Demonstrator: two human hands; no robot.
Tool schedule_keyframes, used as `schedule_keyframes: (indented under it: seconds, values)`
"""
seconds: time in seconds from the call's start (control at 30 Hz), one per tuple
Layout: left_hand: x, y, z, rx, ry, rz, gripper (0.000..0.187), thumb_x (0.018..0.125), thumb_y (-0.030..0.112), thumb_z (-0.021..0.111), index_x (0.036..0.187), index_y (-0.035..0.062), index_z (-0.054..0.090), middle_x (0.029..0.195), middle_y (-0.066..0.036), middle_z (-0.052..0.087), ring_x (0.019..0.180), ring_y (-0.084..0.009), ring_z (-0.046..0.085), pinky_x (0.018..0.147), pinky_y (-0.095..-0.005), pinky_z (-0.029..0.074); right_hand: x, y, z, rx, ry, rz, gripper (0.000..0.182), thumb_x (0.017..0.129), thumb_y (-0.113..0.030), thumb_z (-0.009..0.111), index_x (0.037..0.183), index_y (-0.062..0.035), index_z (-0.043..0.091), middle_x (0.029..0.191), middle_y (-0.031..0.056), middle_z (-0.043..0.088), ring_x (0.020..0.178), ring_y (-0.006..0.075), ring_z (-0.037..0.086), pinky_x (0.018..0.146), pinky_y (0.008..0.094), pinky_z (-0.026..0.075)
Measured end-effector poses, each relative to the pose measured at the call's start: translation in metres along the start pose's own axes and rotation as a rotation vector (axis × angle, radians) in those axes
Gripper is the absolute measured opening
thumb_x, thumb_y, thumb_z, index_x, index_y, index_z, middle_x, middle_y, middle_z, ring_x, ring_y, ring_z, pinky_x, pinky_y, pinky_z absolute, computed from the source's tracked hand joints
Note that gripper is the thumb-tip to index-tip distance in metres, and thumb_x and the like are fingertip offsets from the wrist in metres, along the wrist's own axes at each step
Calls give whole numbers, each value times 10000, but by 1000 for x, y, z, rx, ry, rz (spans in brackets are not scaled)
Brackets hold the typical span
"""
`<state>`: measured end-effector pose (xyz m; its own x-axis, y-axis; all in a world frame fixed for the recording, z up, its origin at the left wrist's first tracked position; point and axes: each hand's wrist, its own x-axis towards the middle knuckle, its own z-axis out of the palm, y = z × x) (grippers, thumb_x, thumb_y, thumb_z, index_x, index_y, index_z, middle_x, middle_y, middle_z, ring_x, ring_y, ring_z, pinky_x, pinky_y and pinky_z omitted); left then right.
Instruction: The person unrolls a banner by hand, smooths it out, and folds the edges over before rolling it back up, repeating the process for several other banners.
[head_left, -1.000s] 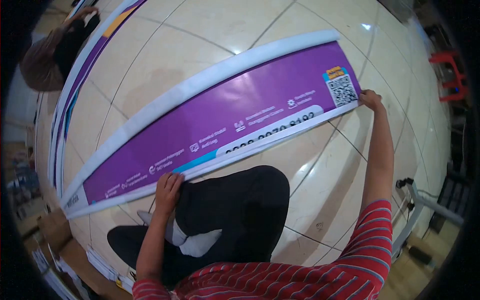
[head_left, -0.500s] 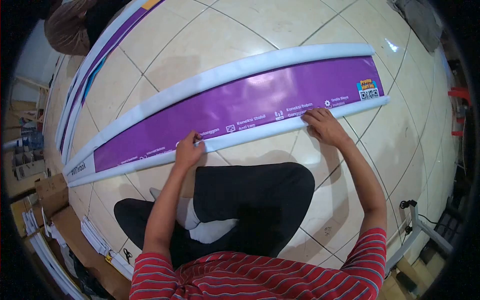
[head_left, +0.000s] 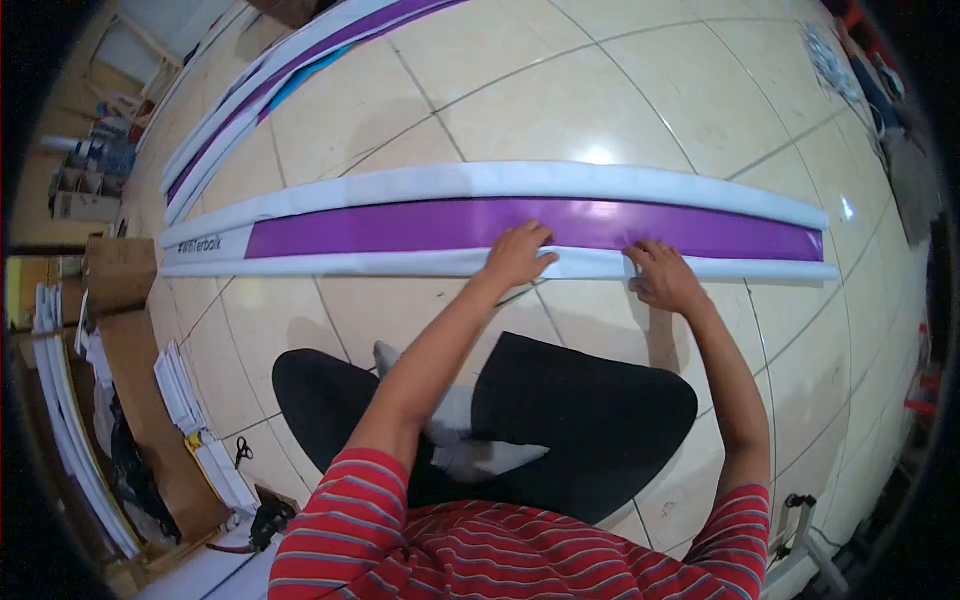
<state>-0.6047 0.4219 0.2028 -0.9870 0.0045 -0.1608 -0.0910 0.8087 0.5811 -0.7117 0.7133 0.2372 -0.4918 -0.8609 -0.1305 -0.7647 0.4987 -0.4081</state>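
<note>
A long purple banner (head_left: 420,226) with white edges lies on the tiled floor, rolled in from both long sides so only a narrow purple strip shows. My left hand (head_left: 518,255) presses on the near white roll (head_left: 330,264) close to its middle, fingers curled over it. My right hand (head_left: 663,276) grips the same near roll a little further right. I sit cross-legged in dark trousers (head_left: 570,410) just behind the banner.
A second purple and white banner (head_left: 262,80) lies on the floor at the upper left. Cardboard boxes (head_left: 118,272), stacked white sheets (head_left: 205,440) and scissors (head_left: 241,452) line the left side. A metal stand foot (head_left: 800,520) is at the lower right.
The banner has been rolled further from the near edge, hiding the text and QR code. Both hands moved in towards the middle; the view shifted right, and the other person left the frame.
</note>
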Motion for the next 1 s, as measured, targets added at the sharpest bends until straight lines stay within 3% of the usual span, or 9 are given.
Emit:
schedule_keyframes:
  seconds: [0.1,0.33,0.43,0.53,0.63,0.77,0.87,0.9,1.0]
  values:
    - [-2,-8,1,109,222,83,383,825,317,689,1105,62,633,1154,-150,617,1139,-350,545,916,-460,447,30,-16,20,-157,68,0,535,728,-99,677,1242,-49,540,1197,184,563,1115,355,537,963,496,423]
    - [-72,-103,-52,215,230,498,421,803,312,702,1144,73,641,1165,-165,591,1086,-335,553,901,-442,449,89,23,20,85,-383,238,376,713,-143,638,1085,-86,642,1042,110,643,1052,340,597,904,465,468]
    - [-84,-152,-96,60,134,206,387,806,398,716,985,58,669,944,-112,670,909,-332,622,806,-443,482,100,-7,-4,117,-384,372,484,652,-125,673,1129,-73,612,1077,157,631,1104,372,568,900,511,460]
    - [-67,-159,-117,252,34,-34,424,796,435,724,944,45,650,869,-108,673,837,-332,631,779,-431,493,104,-57,3,-150,-74,75,689,616,-160,719,1261,-92,489,1155,186,567,1139,378,534,930,519,439]
    - [-51,-157,-112,232,330,144,412,813,424,711,923,34,638,921,-115,670,876,-331,627,778,-429,492,111,-49,34,-227,37,119,516,687,-133,710,1162,-73,519,1044,146,569,1047,351,548,931,511,425]
    - [-103,-164,-132,281,326,213,513,737,355,746,1118,35,618,1167,-188,594,1101,-369,555,921,-448,462,58,-4,44,-399,166,185,420,732,-111,654,1130,-88,521,1032,144,554,1059,333,542,931,521,407]
    - [-162,-246,-149,365,223,153,586,659,212,742,1192,25,585,1214,-202,562,1145,-382,523,977,-463,432,-27,74,44,-507,102,339,500,705,-151,726,1158,-73,530,1101,147,528,1137,329,500,1055,515,282]
    - [-181,-268,-158,430,229,120,596,638,166,738,1192,16,576,1209,-197,564,1135,-379,527,969,-460,436,-47,59,14,-467,16,477,419,757,-73,596,1170,-103,533,1135,129,530,1154,335,491,1058,557,267]
    - [-220,-295,-192,569,-5,-83,541,625,71,707,1142,15,557,1117,-168,579,1067,-364,541,927,-450,448,-107,80,6,-514,19,546,444,808,-54,553,1249,-45,502,1228,174,522,1168,376,488,1023,547,336]
